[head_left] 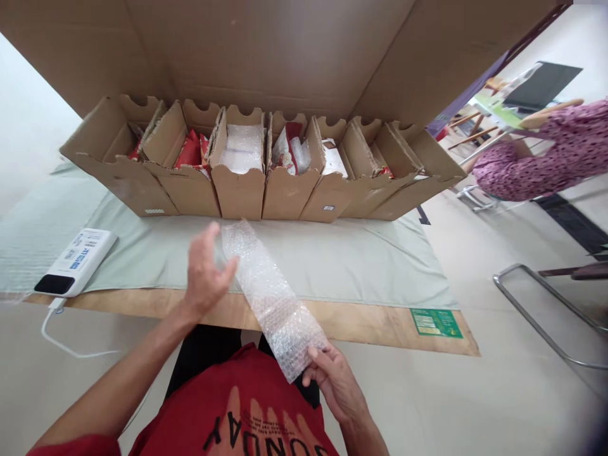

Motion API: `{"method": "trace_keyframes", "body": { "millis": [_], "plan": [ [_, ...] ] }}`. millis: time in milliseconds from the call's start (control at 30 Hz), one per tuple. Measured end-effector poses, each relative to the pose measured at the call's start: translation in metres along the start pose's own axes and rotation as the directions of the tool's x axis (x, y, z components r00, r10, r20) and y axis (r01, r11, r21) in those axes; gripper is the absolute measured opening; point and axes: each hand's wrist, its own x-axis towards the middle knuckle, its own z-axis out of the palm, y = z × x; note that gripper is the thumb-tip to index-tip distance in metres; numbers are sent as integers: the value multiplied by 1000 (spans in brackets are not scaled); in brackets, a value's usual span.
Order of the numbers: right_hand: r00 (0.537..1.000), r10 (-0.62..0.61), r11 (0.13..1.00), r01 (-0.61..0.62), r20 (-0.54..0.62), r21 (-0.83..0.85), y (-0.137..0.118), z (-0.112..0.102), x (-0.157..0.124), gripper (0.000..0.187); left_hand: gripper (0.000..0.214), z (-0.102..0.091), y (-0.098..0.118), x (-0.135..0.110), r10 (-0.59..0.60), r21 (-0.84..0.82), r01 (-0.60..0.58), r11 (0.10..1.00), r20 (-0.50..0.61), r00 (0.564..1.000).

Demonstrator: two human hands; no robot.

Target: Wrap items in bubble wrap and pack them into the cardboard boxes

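A long strip of clear bubble wrap (275,294) slants from the row of boxes down over the table's front edge. At its lower end my right hand (332,377) pinches a corner between thumb and fingers. Beside its upper left end, my left hand (208,269) is raised with thumb and fingers apart, slightly blurred, holding nothing. Just beyond the strip stands a cardboard box with folded bubble wrap (242,147) inside. To its right, another box holds a red and white packet (287,149) and some clear wrap.
Several narrow cardboard boxes (237,193) stand side by side against a large cardboard sheet (270,57). A white power bank (78,259) with a cable lies on the left of the cloth (370,259). At right are a person in patterned clothes (541,152) and a metal chair frame (527,316).
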Motion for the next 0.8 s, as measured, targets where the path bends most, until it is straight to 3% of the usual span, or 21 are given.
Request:
{"method": "trace_keyframes", "body": {
  "millis": [33, 100, 167, 200, 267, 333, 467, 533, 600, 667, 700, 800],
  "plan": [
    [999, 2, 1000, -2, 36, -4, -2, 4, -1, 38, 57, -2, 7, -18, 104, -51, -98, 994, 141, 985],
    [991, -28, 999, 32, 129, -29, -13, 16, 0, 35, 45, -7, 19, -50, 223, -218, -140, 966, 428, 876],
    [969, -89, 992, 106, 231, -64, -29, 33, 10, 32, 47, -10, 24, -70, 192, -321, 2, 947, 571, 798],
    [956, -123, 986, 148, 267, -78, -37, 43, 19, 31, 51, -11, 24, -76, 136, -344, 95, 934, 588, 797],
    [938, -176, 974, 210, 298, -87, -49, 65, 41, 31, 60, -12, 21, -81, 22, -385, 241, 891, 567, 824],
    [936, -195, 971, 226, 292, -78, -55, 84, 67, 34, 65, -12, 18, -84, -36, -411, 295, 863, 530, 847],
    [957, -154, 971, 193, 246, -143, -51, 102, 103, 48, 65, -8, 15, -91, -74, -283, 187, 941, 366, 928],
    [956, -156, 956, 210, 250, -206, -46, 100, 105, 47, 57, -6, 15, -93, -65, -152, 112, 982, 282, 957],
    [936, -213, 910, 294, 280, -291, -44, 92, 97, 43, 41, -5, 14, -91, -15, -56, 30, 998, 266, 964],
    [882, -322, 770, 455, 343, -448, -44, 80, 86, 37, 29, -4, 12, -88, 41, -2, -42, 999, 277, 960],
    [834, -378, 638, 549, 402, -540, -44, 74, 81, 37, 26, -4, 11, -85, 58, 18, -66, 998, 282, 958],
    [671, -418, 103, 705, 613, -701, -45, 58, 74, 52, 25, -2, 8, -80, 93, 76, -120, 990, 296, 951]
  ]
}}
